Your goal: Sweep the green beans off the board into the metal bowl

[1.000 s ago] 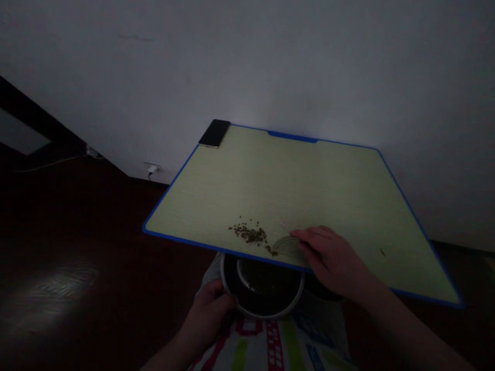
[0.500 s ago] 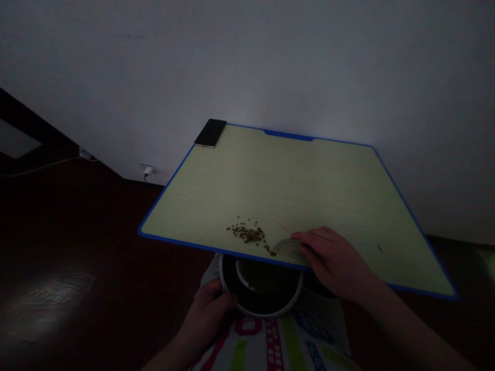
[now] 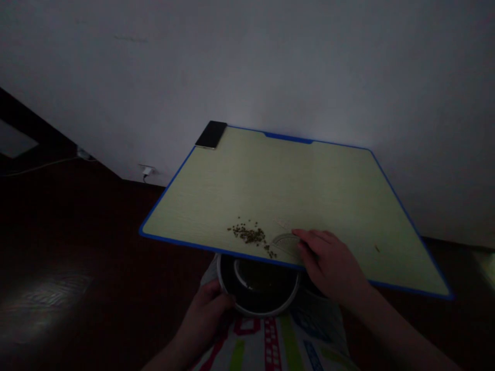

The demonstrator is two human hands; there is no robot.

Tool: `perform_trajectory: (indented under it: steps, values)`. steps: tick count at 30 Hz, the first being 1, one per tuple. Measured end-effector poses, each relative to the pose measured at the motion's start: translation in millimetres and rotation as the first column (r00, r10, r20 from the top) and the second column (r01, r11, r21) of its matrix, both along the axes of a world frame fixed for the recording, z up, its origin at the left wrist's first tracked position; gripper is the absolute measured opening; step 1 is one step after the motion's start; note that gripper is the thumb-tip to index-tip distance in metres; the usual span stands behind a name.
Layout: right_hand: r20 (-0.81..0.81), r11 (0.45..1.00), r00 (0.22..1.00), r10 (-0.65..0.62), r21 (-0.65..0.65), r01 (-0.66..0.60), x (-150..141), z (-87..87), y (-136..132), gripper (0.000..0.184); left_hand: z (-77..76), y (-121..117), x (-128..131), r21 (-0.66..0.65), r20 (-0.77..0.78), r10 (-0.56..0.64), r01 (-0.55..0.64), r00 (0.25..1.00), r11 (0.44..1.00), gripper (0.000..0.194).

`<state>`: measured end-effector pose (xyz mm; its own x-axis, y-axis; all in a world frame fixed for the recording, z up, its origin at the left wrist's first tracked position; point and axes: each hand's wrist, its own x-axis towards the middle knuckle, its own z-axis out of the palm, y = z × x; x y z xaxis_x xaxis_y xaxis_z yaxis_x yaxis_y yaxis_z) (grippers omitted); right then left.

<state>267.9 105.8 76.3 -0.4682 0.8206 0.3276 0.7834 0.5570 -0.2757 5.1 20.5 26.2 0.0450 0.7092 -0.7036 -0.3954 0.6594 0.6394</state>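
Note:
My right hand [image 3: 333,264] pinches a clear, curved plastic piece that looks like a protractor [image 3: 285,240], lying flat near the front edge of the pale board [image 3: 301,185]. Just left of it are small dark green-brown grains [image 3: 249,234], loosely heaped, with a few trailing to the protractor's left tip. Below the board's edge, my left hand [image 3: 209,308] grips the light rim of a dark round bowl [image 3: 266,313] at its left side, thumb over the rim. The board covers the bowl's far part. Its contents are too dark to make out.
A black phone [image 3: 211,135] lies on the board's far left corner. A small brown fleck [image 3: 377,248] sits at the right. Behind stands a white wall [image 3: 247,62] with a plugged-in charger [image 3: 147,171]. Another dark round rim [image 3: 314,289] shows partly under my right hand.
The grains by the protractor's left tip have spread a little apart. My right hand and the protractor have shifted only slightly. My left hand stays on the bowl.

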Motion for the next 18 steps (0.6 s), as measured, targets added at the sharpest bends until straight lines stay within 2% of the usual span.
perform_trajectory:
  steps: [5, 8, 13, 18]
  values:
    - [0.005, 0.998, 0.998, -0.068, -0.007, 0.068, 4, -3.5, 9, 0.036, -16.6, -8, -3, 0.003, -0.031, 0.043, -0.043, 0.999, 0.999, 0.01]
    - [0.006, 0.994, 0.994, -0.105, 0.011, 0.105, 6, -4.3, 18, 0.037, -23.3, -11, -5, 0.024, -0.039, 0.02, -0.019, 0.999, 1.0, 0.011]
    - [-0.038, 0.992, 0.992, -0.119, 0.026, 0.12, 12, 1.3, 26, 0.036, -16.6, -10, -6, 0.033, -0.045, 0.009, -0.007, 0.999, 0.999, 0.013]
    - [-0.042, 0.999, 0.999, -0.027, -0.021, 0.026, 12, 8.0, 23, 0.033, -10.2, -9, -6, 0.07, -0.036, -0.027, 0.029, 0.999, 0.997, 0.01]
